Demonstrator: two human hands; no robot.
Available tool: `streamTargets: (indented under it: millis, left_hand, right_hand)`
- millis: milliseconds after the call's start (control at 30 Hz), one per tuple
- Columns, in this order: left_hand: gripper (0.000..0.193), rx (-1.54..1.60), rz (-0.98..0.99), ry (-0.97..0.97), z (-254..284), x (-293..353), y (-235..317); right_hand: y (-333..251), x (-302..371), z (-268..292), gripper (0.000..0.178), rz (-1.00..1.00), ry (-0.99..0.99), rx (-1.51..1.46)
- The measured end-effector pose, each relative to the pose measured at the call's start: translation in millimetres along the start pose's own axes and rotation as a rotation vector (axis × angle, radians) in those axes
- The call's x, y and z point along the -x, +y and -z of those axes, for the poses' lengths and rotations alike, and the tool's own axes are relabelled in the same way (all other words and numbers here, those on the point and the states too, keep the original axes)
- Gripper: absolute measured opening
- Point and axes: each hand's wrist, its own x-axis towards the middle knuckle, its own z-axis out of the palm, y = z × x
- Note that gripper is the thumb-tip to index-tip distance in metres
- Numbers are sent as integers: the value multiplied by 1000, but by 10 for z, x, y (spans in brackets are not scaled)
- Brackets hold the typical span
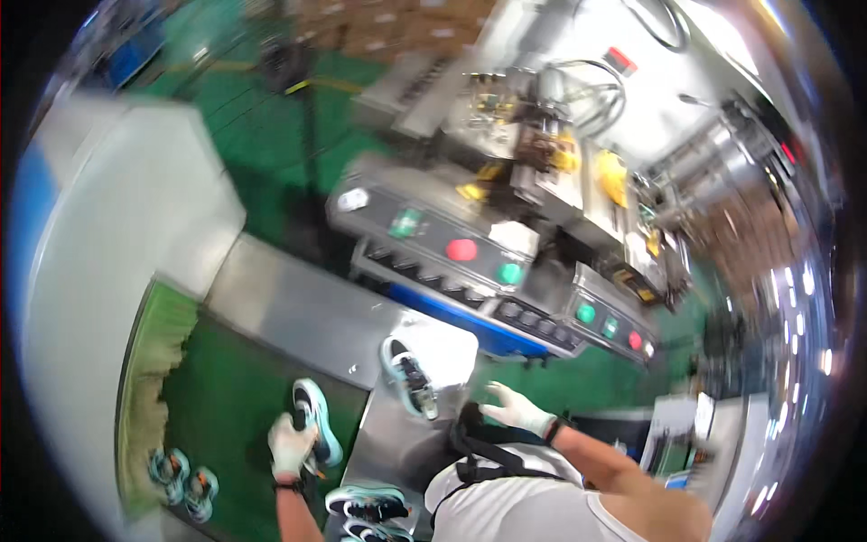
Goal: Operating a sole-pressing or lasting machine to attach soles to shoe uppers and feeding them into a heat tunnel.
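Observation:
My left hand (pixel 293 444), in a white glove, is closed on the heel end of a sneaker (pixel 323 432) over the dark green belt (pixel 244 388). That shoe has a black upper and a white and pale blue sole. My right hand (pixel 517 408), gloved too, is held in front of my body with fingers apart and nothing visible in it. Between the hands, another sneaker (pixel 409 378) lies on the metal tabletop (pixel 384 434). Close to my body, more sneakers (pixel 368 502) of the same kind lie at the table's lower end. Motion blurs the picture.
Beyond the table stands a machine with a control panel (pixel 433 244) bearing red and green buttons. A second panel (pixel 610 316) is to its right. Two sneakers (pixel 200 495) rest on the belt's far left. A large pale housing (pixel 126 199) rises at the left.

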Motion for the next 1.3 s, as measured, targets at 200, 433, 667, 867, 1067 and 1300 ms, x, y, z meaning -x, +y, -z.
streamTargets:
  millis: [200,433,667,867,1067,1300]
  left_hand:
    - [41,837,-212,-162,-45,707,1707]
    - [57,604,-778,-279,120,335,3351]
    - [60,808,-651,-30,-67,138,4494]
    - [64,747,-675,121,-34,-319,5167]
    - [83,661,-686,126,235,-1522,5736]
    - [91,491,-593,72,241,-2418,6041]
  right_hand:
    - [-624,-164,371,66,81,-341,-627]
    - [-605,48,844,67,-19,-714,-1780]
    - [-193,16,2141,80,381,-360,-1683]
    - [108,58,2874,91,639,-491,-1832]
    - [401,-114,2748,70,528,-196,-2017]
    - [514,40,2704,67,506,-239,-2039]
